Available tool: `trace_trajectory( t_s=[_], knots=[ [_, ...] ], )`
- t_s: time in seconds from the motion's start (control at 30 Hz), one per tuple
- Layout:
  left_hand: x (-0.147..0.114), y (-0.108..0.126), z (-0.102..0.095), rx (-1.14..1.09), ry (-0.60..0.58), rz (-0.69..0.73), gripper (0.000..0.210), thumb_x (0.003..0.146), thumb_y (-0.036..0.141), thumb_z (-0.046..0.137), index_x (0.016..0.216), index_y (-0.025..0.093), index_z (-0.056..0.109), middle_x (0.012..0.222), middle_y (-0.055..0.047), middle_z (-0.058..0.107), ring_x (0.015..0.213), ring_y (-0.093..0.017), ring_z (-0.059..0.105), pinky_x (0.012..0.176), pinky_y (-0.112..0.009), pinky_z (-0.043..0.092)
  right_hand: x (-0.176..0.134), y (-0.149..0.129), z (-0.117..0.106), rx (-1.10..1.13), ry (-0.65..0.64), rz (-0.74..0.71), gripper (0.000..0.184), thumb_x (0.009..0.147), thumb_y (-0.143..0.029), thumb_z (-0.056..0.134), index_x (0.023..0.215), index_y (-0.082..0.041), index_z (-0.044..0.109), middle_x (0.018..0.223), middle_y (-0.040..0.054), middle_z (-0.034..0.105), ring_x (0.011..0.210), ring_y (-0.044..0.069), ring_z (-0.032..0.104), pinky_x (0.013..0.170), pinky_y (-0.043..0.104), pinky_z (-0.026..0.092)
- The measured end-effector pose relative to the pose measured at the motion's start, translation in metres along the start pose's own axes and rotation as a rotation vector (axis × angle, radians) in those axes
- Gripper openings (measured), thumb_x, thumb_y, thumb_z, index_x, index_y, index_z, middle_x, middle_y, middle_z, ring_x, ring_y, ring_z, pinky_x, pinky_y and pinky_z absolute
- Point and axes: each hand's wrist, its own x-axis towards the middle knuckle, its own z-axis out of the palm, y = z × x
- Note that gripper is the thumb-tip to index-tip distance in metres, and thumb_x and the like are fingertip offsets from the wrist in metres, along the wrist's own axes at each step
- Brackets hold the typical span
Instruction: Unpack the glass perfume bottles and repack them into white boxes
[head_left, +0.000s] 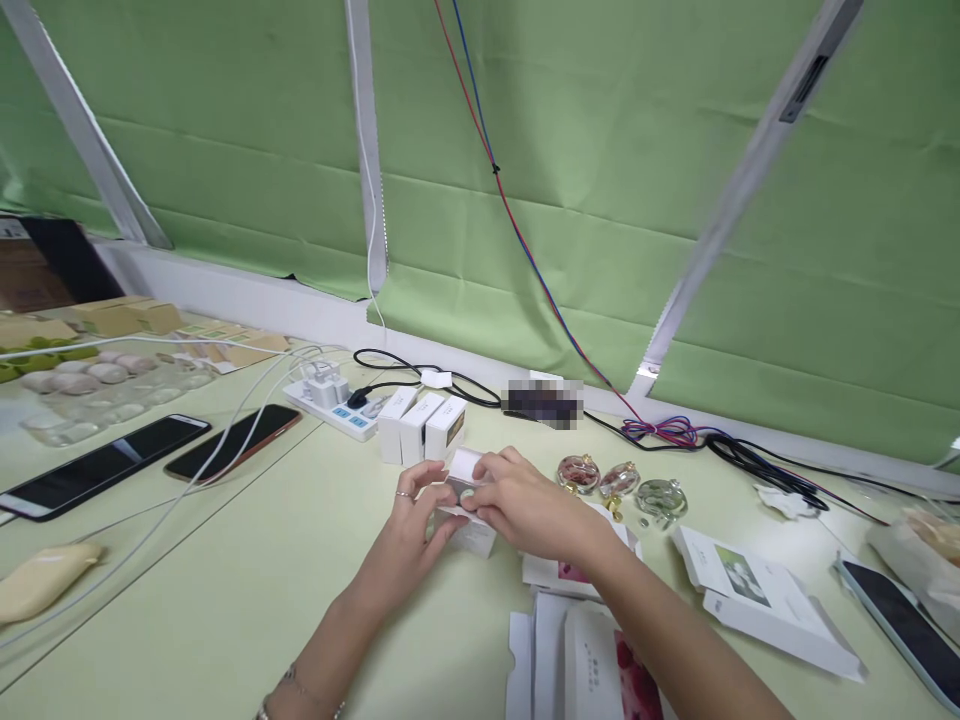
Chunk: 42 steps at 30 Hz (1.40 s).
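Note:
A small white carton (474,541) with its top flap raised is between my hands, near the middle of the table. My left hand (409,528) grips its left side, thumb low and fingers at the top edge. My right hand (526,503) has its fingers bent over the opening, pinching at the rim. Something small and greyish shows at the opening under those fingers, too covered to name. Just behind stand several upright white cartons (421,428). Right of my hands lie round clear glass bottles with gold-coloured necks (578,472) and a greenish glass bottle (661,498).
Flattened white boxes (551,650) lie under my right forearm, another printed box (765,595) farther right. A power strip (337,405), cables (757,465) and phones (232,445) surround the work area. A yellowish rounded object (49,580) sits at left.

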Motion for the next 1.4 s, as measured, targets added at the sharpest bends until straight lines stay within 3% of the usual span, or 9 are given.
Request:
trace_trajectory(
  t_s=[0.1, 0.2, 0.37, 0.47, 0.63, 0.83, 1.03, 1.27, 1.4],
  knots=[
    [-0.001, 0.000, 0.002, -0.044, 0.050, 0.000, 0.029, 0.086, 0.021, 0.049, 0.112, 0.025, 0.037, 0.121, -0.011, 0.036, 0.113, -0.024, 0.045, 0.080, -0.037, 0.051, -0.009, 0.003, -0.003, 0.025, -0.067, 0.030, 0.030, 0.087, -0.011, 0.041, 0.101, -0.023, 0.064, 0.093, 0.0082, 0.053, 0.094, 0.021, 0.045, 0.081, 0.034, 0.041],
    [-0.001, -0.001, 0.004, -0.069, 0.101, -0.002, 0.036, 0.086, 0.023, 0.050, 0.117, 0.025, 0.032, 0.120, -0.011, 0.037, 0.113, -0.024, 0.044, 0.078, -0.035, 0.052, -0.014, 0.007, 0.003, 0.052, -0.055, 0.004, 0.034, 0.086, -0.008, 0.039, 0.104, -0.024, 0.063, 0.090, 0.0066, 0.053, 0.094, 0.020, 0.046, 0.080, 0.032, 0.042],
    [-0.001, -0.004, 0.008, -0.078, 0.125, 0.038, 0.035, 0.087, 0.025, 0.050, 0.117, 0.025, 0.032, 0.114, -0.009, 0.041, 0.110, -0.022, 0.046, 0.077, -0.035, 0.054, -0.019, 0.016, 0.014, 0.180, 0.109, 0.080, 0.029, 0.086, -0.010, 0.044, 0.108, -0.024, 0.055, 0.111, 0.0058, 0.046, 0.087, 0.014, 0.053, 0.079, 0.028, 0.044],
    [0.000, -0.006, 0.009, -0.083, 0.125, 0.053, 0.036, 0.086, 0.025, 0.051, 0.117, 0.025, 0.033, 0.114, -0.009, 0.043, 0.110, -0.022, 0.046, 0.077, -0.036, 0.054, -0.024, 0.018, 0.012, 0.220, 0.162, 0.120, 0.025, 0.085, -0.013, 0.047, 0.108, -0.022, 0.051, 0.108, 0.0049, 0.050, 0.088, 0.015, 0.054, 0.081, 0.030, 0.045],
    [0.000, -0.006, 0.008, -0.038, 0.115, 0.044, 0.027, 0.088, 0.026, 0.048, 0.113, 0.024, 0.039, 0.113, -0.009, 0.045, 0.106, -0.022, 0.049, 0.077, -0.036, 0.053, -0.026, 0.017, 0.007, 0.160, 0.118, 0.077, 0.033, 0.085, -0.010, 0.047, 0.115, -0.022, 0.051, 0.111, 0.0062, 0.051, 0.105, 0.018, 0.049, 0.090, 0.033, 0.042],
    [0.001, -0.003, 0.004, 0.032, 0.091, 0.003, 0.017, 0.091, 0.022, 0.040, 0.105, 0.023, 0.049, 0.109, -0.007, 0.046, 0.100, -0.018, 0.053, 0.073, -0.029, 0.052, -0.024, 0.013, 0.008, 0.123, 0.085, 0.090, 0.031, 0.085, -0.009, 0.044, 0.112, -0.021, 0.053, 0.107, 0.0064, 0.049, 0.098, 0.017, 0.052, 0.088, 0.032, 0.044],
    [0.003, -0.001, 0.003, 0.059, 0.160, 0.076, 0.011, 0.090, 0.020, 0.042, 0.095, 0.021, 0.052, 0.104, -0.007, 0.048, 0.097, -0.018, 0.053, 0.074, -0.029, 0.051, -0.026, 0.017, 0.008, 0.142, 0.116, 0.109, 0.020, 0.085, -0.013, 0.048, 0.104, -0.020, 0.051, 0.107, 0.0048, 0.052, 0.096, 0.017, 0.055, 0.084, 0.032, 0.045],
    [0.003, -0.001, 0.003, 0.091, 0.199, 0.143, 0.010, 0.088, 0.017, 0.044, 0.091, 0.020, 0.053, 0.101, -0.007, 0.051, 0.094, -0.018, 0.054, 0.076, -0.031, 0.050, -0.028, 0.018, 0.012, 0.087, 0.128, 0.094, 0.031, 0.085, -0.013, 0.048, 0.114, -0.023, 0.048, 0.108, 0.0052, 0.052, 0.097, 0.018, 0.054, 0.083, 0.032, 0.045],
    [0.005, 0.000, -0.002, 0.109, 0.180, 0.263, 0.014, 0.088, 0.013, 0.043, 0.091, 0.021, 0.054, 0.107, -0.007, 0.056, 0.109, -0.021, 0.049, 0.089, -0.037, 0.044, -0.029, 0.018, 0.010, 0.079, 0.102, 0.045, 0.030, 0.083, -0.008, 0.046, 0.108, -0.024, 0.053, 0.105, 0.0046, 0.051, 0.091, 0.016, 0.055, 0.080, 0.029, 0.044]
  ],
)
